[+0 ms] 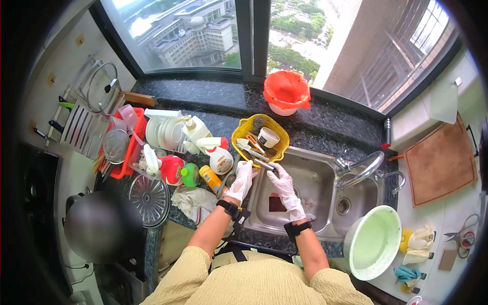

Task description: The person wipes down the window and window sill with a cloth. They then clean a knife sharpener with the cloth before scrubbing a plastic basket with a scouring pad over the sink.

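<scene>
White gloves cover both hands. My left hand is closed at the front edge of a yellow basket, by the left end of a dark and metal utensil. The fingers of my right hand are bent around the utensil's right end, above the left sink bowl. Inside the basket are a white cup, orange-handled scissors and several metal pieces. A dark red cloth or sponge lies in the sink, below my right hand.
Spray bottles, a dish rack and a red basket stand left. Behind is a red-lined bin. The faucet and a pale green basin are right. A round dark blurred object is at lower left.
</scene>
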### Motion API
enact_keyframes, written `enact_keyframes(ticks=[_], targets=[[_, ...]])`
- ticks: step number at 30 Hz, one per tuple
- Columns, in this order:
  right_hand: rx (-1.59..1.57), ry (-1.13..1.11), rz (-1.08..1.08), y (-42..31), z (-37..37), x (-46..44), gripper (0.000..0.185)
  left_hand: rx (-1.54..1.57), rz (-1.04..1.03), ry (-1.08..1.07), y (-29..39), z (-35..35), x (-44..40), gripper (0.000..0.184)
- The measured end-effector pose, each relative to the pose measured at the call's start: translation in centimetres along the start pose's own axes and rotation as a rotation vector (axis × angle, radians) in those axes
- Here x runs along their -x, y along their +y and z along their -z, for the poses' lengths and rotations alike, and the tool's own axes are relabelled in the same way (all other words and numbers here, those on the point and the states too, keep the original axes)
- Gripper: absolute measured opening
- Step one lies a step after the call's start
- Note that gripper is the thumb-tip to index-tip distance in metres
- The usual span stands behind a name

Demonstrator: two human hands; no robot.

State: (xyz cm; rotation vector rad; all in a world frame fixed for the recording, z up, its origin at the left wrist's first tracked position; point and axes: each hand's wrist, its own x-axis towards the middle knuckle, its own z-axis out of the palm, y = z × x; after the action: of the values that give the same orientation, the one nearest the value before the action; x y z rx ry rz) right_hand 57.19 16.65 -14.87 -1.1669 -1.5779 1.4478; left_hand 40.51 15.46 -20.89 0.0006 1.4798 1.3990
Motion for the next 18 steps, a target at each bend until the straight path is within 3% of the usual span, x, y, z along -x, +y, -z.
enact_keyframes(ticks=[6, 10, 14, 15, 17, 18], targets=[[-0.053, 0.007, -0.075, -0.4, 0.2, 0.6, 0.033, -0.019, -0.128, -0.008, -0.6, -0.5, -0.4, 0.013], [0.121, 0.146, 0.103, -0.9, 1.1, 1.2, 0.033, -0.006, -0.097, -0.048, -0.1, -0.7, 2.0, 0.013], [0.234, 0.431, 0.303, -2.5, 4.3, 2.1, 0.028, -0.155, -0.074, -0.156, 0.0, 0.3, 6.2, 0.009], [0.382, 0.392, 0.275, -1.8, 5.5, 1.9, 0.029, -0.195, -0.061, -0.187, -0.3, 0.7, 6.8, 0.009], [0.360, 0.327, 0.233, -0.6, 6.7, 1.5, 0.039, -0.272, -0.036, -0.254, -1.0, 1.5, 8.1, 0.009], [0.558, 0.279, 0.262, -1.8, 7.3, 1.7, 0.046, -0.330, -0.027, -0.284, -1.3, 1.6, 8.5, 0.009]])
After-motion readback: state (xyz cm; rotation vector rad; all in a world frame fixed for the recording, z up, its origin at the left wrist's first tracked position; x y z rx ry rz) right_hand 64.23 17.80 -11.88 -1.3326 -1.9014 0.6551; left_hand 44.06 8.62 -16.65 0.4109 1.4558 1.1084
